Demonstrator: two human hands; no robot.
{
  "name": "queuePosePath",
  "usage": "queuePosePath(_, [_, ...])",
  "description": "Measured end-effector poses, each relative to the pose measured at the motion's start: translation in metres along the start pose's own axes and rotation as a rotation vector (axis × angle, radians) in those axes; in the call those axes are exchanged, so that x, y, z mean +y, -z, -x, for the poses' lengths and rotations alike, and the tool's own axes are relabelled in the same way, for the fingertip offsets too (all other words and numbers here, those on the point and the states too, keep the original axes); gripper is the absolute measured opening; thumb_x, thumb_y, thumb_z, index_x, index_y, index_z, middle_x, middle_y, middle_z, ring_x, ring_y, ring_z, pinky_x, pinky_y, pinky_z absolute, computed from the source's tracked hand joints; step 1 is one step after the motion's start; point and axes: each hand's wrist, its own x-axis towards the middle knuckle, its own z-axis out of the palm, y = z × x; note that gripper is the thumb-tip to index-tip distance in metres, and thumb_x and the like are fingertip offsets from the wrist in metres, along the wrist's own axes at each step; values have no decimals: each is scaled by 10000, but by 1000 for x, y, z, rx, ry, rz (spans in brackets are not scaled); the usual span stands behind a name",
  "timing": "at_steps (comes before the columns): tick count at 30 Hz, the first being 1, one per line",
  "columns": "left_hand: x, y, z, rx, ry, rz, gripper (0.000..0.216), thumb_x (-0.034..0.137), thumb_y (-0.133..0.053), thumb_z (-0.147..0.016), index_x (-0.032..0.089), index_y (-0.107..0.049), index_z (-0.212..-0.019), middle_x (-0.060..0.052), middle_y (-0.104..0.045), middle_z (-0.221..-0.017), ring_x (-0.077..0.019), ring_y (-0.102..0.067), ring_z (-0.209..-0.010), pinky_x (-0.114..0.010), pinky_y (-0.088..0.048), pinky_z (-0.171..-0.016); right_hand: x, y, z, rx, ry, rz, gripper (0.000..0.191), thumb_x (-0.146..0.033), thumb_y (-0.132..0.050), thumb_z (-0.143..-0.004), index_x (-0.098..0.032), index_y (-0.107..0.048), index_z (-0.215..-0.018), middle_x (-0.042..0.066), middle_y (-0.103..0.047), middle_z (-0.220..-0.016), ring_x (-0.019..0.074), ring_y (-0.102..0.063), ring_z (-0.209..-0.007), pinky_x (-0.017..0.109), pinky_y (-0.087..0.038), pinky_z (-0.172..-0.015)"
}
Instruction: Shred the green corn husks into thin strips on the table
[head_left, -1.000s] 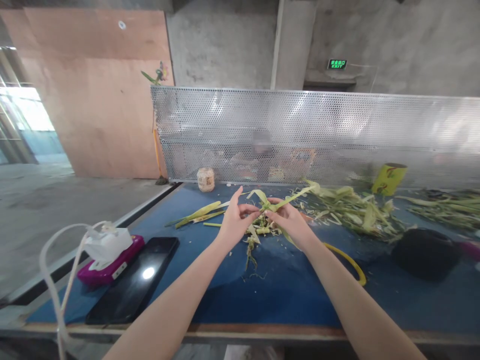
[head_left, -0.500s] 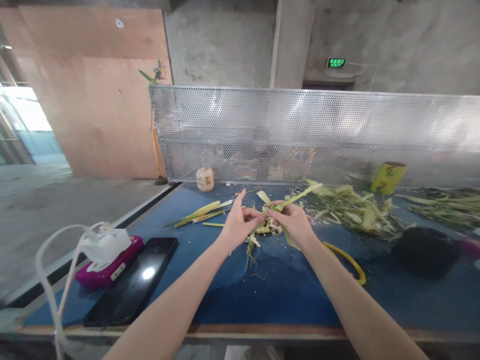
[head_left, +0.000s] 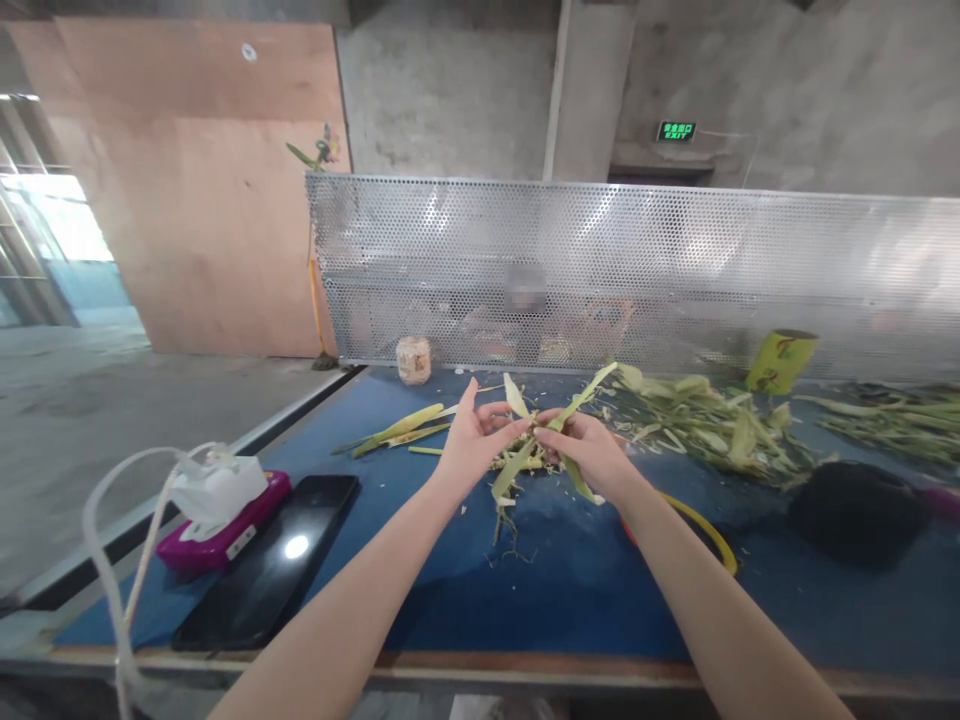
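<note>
Head view: left hand [head_left: 476, 445] and right hand [head_left: 591, 450] pinch leaf strips [head_left: 514, 467] between nearly closed fingers [head_left: 516, 431], above plant scraps [head_left: 531, 464] on the counter [head_left: 525, 600]; right forearm [head_left: 697, 560] partly hides a yellow ring [head_left: 709, 526], a leaf pile [head_left: 705, 420] lies beyond, a smartphone [head_left: 266, 570] leftward.

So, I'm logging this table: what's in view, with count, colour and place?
Leaf strips: several, pale green, centre
Leaf piles: two, green, right
Loose leaf pieces: several, greenish, centre left
Plant scraps: many, pale, centre
Phone: one, black, front left
Power strip: one, purple, front left
Plugs: uncounted, white, front left
Cables: uncounted, white, front left
Cylinder: one, cream, back left
Container: one, yellow, back right
Curved band: one, yellow, right
Dark bundle: one, black, right
Perforated panel: one, silver, across back
Table: one, blue, foreground
Exit sign: one, green, upper right
Flower: one, pinkish, upper left
Board: one, pinkish, left
Left hand: one, bare, centre
Right hand: one, bare, centre
</note>
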Motion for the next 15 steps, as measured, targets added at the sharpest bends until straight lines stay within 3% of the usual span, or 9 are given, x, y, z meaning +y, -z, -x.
queuePosePath(5, [4,-2,1,24,-50,-34,898,184,-678,-588,139,-158,-1319,51,-556,-547,-86,-533,-551,-232,-408,-590,-4,-9,4,43,10,91,252,-340,-678,-565,-143,-599,-701,-42,-470,-503,62,-377,-443,222,-288,-439])
queuePosePath(9, [3,-4,0,99,-62,-21,876,186,-685,-575,154,-199,-1303,57,-545,-532,-83,-521,-537,-230,-403,-582,-3,-11,4,107,47,109,252,-345,-680,-557,-140,-605,-682,-42,-462,-477,69,-373,-431,229,-281,-430])
queuePosePath(15, [2,-3,-1,185,-41,51,874,200,-692,-565,145,-210,-1292,58,-551,-547,-73,-519,-541,-223,-397,-586,-3,-14,5,72,5,129,247,-349,-678,-560,-143,-620,-684,-47,-444,-456,68,-368,-412,231,-292,-424])
